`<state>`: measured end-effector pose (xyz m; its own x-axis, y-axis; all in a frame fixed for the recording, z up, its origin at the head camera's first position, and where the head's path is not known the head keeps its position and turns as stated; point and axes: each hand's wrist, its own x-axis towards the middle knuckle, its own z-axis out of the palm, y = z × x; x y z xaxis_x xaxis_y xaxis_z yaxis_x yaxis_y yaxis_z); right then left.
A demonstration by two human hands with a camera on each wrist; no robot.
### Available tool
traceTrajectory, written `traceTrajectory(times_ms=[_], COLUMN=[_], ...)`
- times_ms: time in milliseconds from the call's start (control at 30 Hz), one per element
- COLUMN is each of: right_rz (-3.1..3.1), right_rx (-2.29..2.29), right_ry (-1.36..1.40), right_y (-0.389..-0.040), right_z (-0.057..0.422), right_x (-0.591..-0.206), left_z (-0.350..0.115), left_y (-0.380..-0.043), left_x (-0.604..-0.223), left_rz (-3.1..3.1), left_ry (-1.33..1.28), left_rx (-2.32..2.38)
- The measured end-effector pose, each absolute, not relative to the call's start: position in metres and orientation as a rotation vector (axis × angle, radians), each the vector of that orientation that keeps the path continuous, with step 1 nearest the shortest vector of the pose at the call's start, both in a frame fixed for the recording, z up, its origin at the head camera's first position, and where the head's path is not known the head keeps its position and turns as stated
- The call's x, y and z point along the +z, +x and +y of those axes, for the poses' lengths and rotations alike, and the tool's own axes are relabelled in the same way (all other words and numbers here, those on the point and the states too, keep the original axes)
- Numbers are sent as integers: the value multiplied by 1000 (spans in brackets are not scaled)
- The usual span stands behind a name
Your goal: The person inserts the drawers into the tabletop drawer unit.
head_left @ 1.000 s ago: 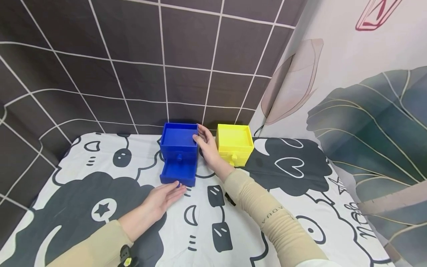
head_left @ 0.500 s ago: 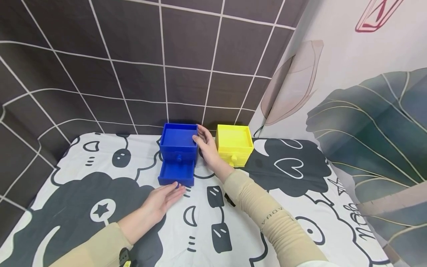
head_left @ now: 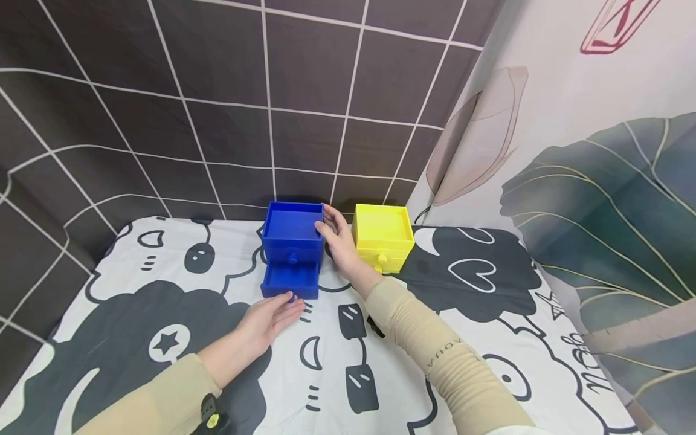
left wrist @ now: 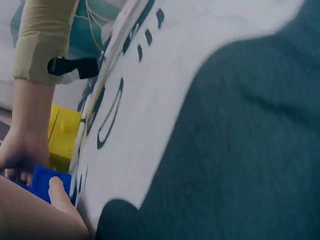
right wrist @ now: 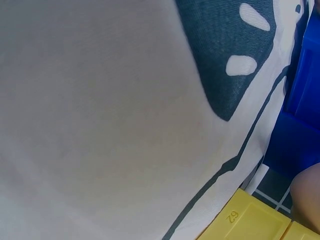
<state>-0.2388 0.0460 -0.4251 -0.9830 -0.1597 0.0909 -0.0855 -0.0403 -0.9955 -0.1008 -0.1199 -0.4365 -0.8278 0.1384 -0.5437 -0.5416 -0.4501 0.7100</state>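
A small blue drawer box (head_left: 293, 226) stands at the back of the cloth-covered surface, its lower drawer (head_left: 290, 283) pulled partly out. Nothing lies in the visible part of that drawer. My left hand (head_left: 266, 320) pinches the lower drawer's knob, most of which the fingers hide. In the left wrist view, the left thumb (left wrist: 59, 192) rests against the blue drawer front (left wrist: 42, 182). My right hand (head_left: 342, 241) holds the box's right side, thumb at the top rim and fingers along the side wall. The upper drawer's knob (head_left: 292, 258) is free, that drawer being closed.
A yellow drawer box (head_left: 383, 226) stands just right of my right hand. Behind both boxes hangs a dark gridded cloth (head_left: 217, 121). A printed curtain (head_left: 587, 181) closes off the right side. The cartoon-patterned cloth (head_left: 321, 362) covers the surface in front.
The lower blue drawer has slid slightly inward, with my left hand following it at the knob. My right hand keeps its place on the side of the blue box.
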Motion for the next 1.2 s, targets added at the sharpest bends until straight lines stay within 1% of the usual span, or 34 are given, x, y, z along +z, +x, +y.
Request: traceTrajectory(times_ms=[267,667,1033,1200], right_rz=[2132,2135,2118,2120], right_rx=[-2229,-2208,-2217,-2220], right_ry=[-280,-271,-273,-268], right_y=[-240,-241,-240,-240], right_z=[47,47,46,47], right_x=[-427,-428,-427,-427], left_z=[-124,-115,-110,-114], left_y=[-107,-102,-116,-126], left_x=[-436,-439,-435,-436], left_rz=[1343,1391,1354,1329], left_ry=[-582,-588,-664,-654], left_rx=[2280,2336,2320,2302])
